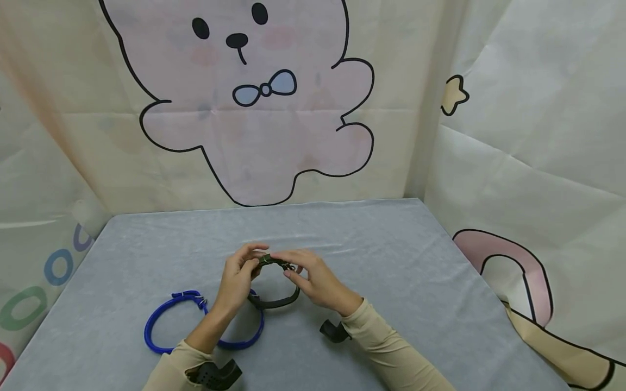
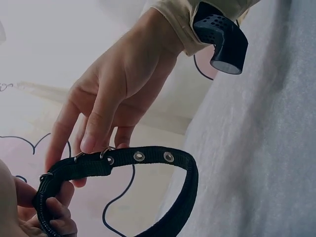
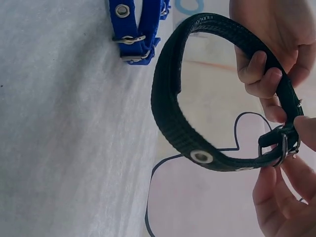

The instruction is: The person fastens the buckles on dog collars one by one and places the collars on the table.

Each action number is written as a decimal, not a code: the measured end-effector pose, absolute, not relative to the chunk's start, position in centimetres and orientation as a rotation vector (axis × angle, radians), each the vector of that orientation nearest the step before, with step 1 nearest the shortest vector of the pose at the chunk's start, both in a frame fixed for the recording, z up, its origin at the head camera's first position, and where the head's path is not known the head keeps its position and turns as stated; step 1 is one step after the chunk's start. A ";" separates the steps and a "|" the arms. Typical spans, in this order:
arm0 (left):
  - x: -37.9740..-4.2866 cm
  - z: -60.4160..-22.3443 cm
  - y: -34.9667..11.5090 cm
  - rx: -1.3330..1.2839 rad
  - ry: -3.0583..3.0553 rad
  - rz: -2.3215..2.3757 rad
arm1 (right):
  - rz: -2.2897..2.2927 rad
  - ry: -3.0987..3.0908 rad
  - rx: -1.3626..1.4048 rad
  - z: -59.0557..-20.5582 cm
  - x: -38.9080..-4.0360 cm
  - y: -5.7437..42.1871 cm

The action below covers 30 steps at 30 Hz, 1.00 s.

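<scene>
Both hands hold a dark green collar (image 1: 276, 303), buckled into a loop, above the table. Metal eyelets dot its strap, and a metal buckle (image 3: 282, 148) sits near the right hand's fingers in the right wrist view. My left hand (image 1: 238, 281) grips the strap with curled fingers on the left side of the buckle end. With thumb and fingers, my right hand (image 1: 315, 278) pinches the collar around the buckle. The rest of the loop hangs below the hands. To the left, a blue collar (image 1: 150, 326) lies on the table, partly hidden behind the left forearm.
A second blue loop (image 1: 242, 345) shows right of the left forearm. Pale grey-blue cloth covers the table (image 1: 415, 282). Cartoon-printed fabric walls (image 1: 318, 141) stand behind it and at both sides. A black wrist camera (image 1: 335, 330) is strapped to each sleeve.
</scene>
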<state>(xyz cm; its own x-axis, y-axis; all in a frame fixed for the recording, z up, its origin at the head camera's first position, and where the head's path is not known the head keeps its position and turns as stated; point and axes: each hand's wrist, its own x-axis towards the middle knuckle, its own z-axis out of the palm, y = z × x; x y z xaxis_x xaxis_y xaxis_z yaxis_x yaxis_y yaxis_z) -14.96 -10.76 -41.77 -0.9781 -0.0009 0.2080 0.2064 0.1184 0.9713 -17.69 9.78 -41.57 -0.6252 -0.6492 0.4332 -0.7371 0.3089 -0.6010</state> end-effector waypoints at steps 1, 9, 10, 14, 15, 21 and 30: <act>-15.0 -41.7 -10.7 -0.189 -2.207 -2.009 | 1.223 -2.453 1.312 -41.5 -17.7 9.8; -15.0 -41.5 -10.6 -0.123 -2.122 -2.156 | 1.145 -2.521 1.331 -41.4 -17.8 10.0; -15.0 -41.5 -10.6 -0.124 -2.120 -2.171 | 1.123 -2.543 1.321 -41.4 -17.8 10.1; -15.0 -41.3 -10.9 -0.148 -2.149 -2.205 | 1.047 -2.610 1.288 -41.4 -17.9 10.2; -15.0 -41.3 -11.0 -0.161 -2.168 -2.210 | 1.053 -2.622 1.275 -41.4 -17.9 10.3; -15.1 -41.3 -12.0 -0.328 -2.348 -2.145 | 1.235 -2.653 1.181 -41.3 -18.3 10.6; -15.8 -41.6 -13.2 -0.559 -2.606 -1.683 | 1.491 -2.708 1.090 -41.4 -19.2 11.5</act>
